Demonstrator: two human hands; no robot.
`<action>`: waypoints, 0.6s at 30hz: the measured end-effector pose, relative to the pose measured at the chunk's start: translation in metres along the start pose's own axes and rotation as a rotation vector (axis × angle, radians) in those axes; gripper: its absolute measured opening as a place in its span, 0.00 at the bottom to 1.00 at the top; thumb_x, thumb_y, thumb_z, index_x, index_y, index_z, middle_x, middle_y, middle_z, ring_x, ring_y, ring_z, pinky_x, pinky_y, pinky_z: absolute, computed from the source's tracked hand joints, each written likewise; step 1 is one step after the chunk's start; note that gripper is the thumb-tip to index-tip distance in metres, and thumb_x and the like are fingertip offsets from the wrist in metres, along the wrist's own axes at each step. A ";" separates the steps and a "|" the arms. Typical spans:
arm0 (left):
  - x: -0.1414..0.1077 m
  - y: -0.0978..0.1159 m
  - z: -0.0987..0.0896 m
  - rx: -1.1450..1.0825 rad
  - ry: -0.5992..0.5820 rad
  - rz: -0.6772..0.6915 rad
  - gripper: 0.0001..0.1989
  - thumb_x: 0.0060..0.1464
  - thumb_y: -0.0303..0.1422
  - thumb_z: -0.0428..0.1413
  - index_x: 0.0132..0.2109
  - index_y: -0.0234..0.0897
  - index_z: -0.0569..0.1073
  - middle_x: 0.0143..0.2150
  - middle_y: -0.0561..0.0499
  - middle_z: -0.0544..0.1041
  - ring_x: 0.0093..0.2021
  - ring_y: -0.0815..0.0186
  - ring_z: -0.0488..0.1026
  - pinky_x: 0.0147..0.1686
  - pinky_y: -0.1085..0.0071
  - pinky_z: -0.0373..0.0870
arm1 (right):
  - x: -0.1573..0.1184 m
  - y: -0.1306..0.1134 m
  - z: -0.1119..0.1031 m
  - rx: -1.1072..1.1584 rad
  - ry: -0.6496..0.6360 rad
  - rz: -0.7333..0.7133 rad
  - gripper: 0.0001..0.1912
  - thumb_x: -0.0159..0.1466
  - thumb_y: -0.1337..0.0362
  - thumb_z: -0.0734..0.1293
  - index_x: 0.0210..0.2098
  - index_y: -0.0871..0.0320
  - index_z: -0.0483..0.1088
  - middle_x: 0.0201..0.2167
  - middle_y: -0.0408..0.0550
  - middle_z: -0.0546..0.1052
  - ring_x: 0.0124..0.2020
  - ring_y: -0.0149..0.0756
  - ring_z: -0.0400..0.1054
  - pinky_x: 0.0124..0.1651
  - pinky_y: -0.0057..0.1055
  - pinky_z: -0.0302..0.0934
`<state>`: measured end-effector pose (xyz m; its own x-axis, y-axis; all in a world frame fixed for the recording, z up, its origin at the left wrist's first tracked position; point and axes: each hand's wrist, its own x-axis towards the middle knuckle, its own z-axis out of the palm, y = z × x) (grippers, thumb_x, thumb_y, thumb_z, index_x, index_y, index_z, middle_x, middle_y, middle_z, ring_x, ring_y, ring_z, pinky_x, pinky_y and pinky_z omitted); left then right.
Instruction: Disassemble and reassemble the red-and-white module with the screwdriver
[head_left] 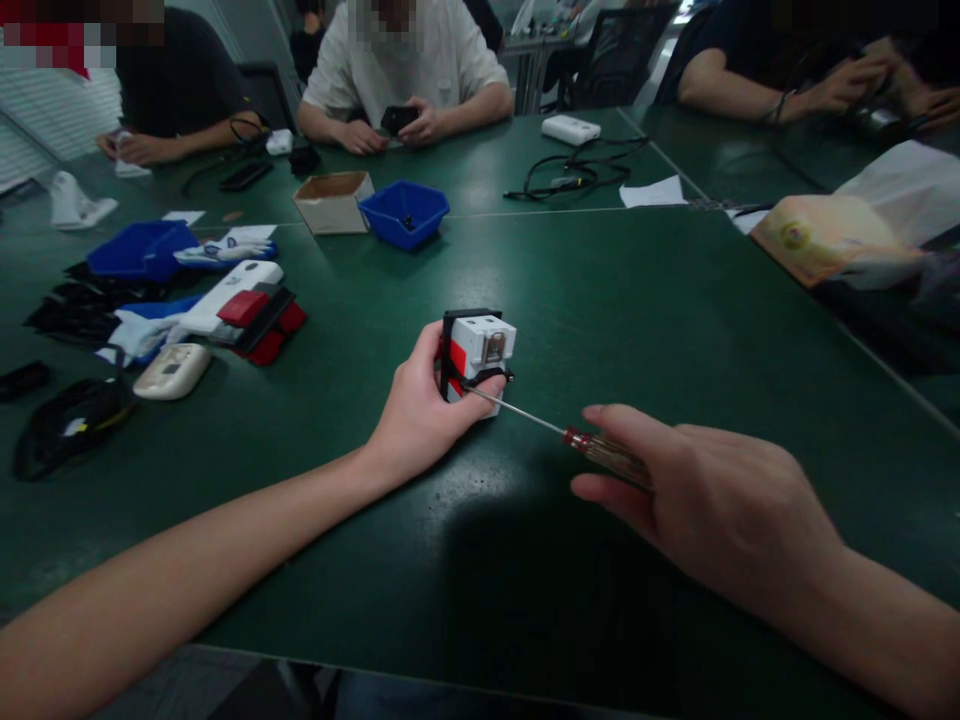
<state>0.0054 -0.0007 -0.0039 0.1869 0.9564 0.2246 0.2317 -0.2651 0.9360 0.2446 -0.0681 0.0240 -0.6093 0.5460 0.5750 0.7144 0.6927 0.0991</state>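
Note:
My left hand (416,410) is wrapped round a small white boxy device (486,343) with a black frame and a red-orange side, holding it upright at the middle of the table. The thumb presses across its near face, by a black clip or bracket. In my right hand (720,500) is a screwdriver (611,457), its brownish handle with a red collar in the fingers. The thin metal shaft points left, and its tip meets the device beside my left thumb. Exactly what the tip touches is too small to tell.
On the green table (585,290) a blue bin (405,215) with small dark parts stands beside a cardboard box (334,203). To the left lie another blue bin (142,250), gloves, a white device and cables. A plastic bag (847,230) lies right. Several people sit opposite.

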 end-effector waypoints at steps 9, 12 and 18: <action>0.004 -0.002 -0.001 0.093 0.050 0.050 0.26 0.55 0.40 0.67 0.55 0.38 0.68 0.50 0.46 0.80 0.46 0.59 0.77 0.50 0.63 0.73 | 0.000 -0.006 0.002 -0.065 0.025 0.003 0.16 0.78 0.61 0.58 0.34 0.57 0.68 0.20 0.41 0.72 0.17 0.32 0.62 0.22 0.34 0.49; 0.004 -0.002 -0.002 0.120 0.058 0.062 0.26 0.55 0.40 0.67 0.55 0.38 0.68 0.51 0.47 0.79 0.46 0.59 0.77 0.51 0.63 0.73 | 0.002 -0.002 0.002 0.154 -0.104 0.215 0.24 0.79 0.52 0.54 0.30 0.55 0.66 0.16 0.39 0.67 0.13 0.30 0.56 0.19 0.32 0.42; 0.004 -0.001 -0.004 0.188 0.062 0.115 0.29 0.54 0.39 0.68 0.58 0.37 0.68 0.51 0.45 0.80 0.47 0.59 0.78 0.51 0.63 0.74 | 0.003 -0.018 0.009 1.511 -0.855 0.926 0.29 0.71 0.34 0.57 0.32 0.53 0.60 0.17 0.32 0.58 0.14 0.25 0.47 0.15 0.23 0.45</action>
<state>0.0023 0.0039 -0.0024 0.1648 0.9227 0.3486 0.3876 -0.3856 0.8373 0.2269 -0.0743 0.0168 -0.5932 0.6409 -0.4871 0.3111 -0.3755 -0.8730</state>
